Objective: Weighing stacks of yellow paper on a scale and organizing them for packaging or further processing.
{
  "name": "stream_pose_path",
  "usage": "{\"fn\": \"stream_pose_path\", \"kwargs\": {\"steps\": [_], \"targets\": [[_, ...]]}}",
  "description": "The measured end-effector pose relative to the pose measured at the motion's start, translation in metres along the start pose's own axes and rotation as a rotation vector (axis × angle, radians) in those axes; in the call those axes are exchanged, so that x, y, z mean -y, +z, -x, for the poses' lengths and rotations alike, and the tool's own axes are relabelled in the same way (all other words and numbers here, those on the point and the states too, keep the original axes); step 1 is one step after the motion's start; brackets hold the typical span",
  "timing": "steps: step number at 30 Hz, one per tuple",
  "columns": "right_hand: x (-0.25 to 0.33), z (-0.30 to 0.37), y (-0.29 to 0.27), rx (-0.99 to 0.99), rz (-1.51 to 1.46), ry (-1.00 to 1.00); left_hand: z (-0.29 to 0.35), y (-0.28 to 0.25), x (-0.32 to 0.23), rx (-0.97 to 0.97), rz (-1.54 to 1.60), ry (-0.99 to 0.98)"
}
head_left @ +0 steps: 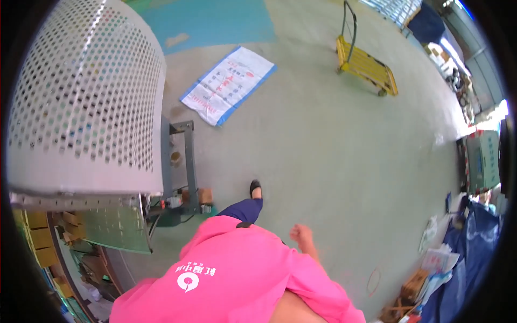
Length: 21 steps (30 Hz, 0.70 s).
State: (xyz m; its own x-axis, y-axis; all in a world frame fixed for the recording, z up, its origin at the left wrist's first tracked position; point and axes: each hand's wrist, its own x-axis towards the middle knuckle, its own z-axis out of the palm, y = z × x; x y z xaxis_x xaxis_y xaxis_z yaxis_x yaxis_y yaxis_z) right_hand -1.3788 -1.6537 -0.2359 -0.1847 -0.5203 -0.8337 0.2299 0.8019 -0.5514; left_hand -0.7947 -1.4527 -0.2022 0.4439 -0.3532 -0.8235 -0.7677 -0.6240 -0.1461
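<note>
Hanging beside the pink shirt (242, 285), the right hand (301, 233) looks loosely curled and narrow, with nothing showing in it, while the left hand is out of view and its grip cannot be told. Nearest, touched by neither the shoe (256, 188) nor the right hand, the stand (190, 164) is ahead and left, beside the white perforated cover (86, 91). Good footing probably means stepping clear of the stand and of the sack (229, 83) flat beyond it, which might slip; the yellow cart (369, 67) is well apart, to the right.
</note>
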Motion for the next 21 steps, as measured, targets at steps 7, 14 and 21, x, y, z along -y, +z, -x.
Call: {"fn": "stream_pose_path", "kwargs": {"steps": [7,14,21], "targets": [[0.130,-0.083,0.046,0.147,1.027,-0.265,-0.033,-0.045,-0.177,0.130,0.500,0.047],[0.347,-0.217,0.092,0.242,0.867,-0.239,-0.104,-0.159,-0.325,-0.195,0.591,0.421],[0.590,-0.376,0.189,0.404,0.876,-0.142,-0.027,-0.389,-0.532,-0.285,1.557,0.273]]}}
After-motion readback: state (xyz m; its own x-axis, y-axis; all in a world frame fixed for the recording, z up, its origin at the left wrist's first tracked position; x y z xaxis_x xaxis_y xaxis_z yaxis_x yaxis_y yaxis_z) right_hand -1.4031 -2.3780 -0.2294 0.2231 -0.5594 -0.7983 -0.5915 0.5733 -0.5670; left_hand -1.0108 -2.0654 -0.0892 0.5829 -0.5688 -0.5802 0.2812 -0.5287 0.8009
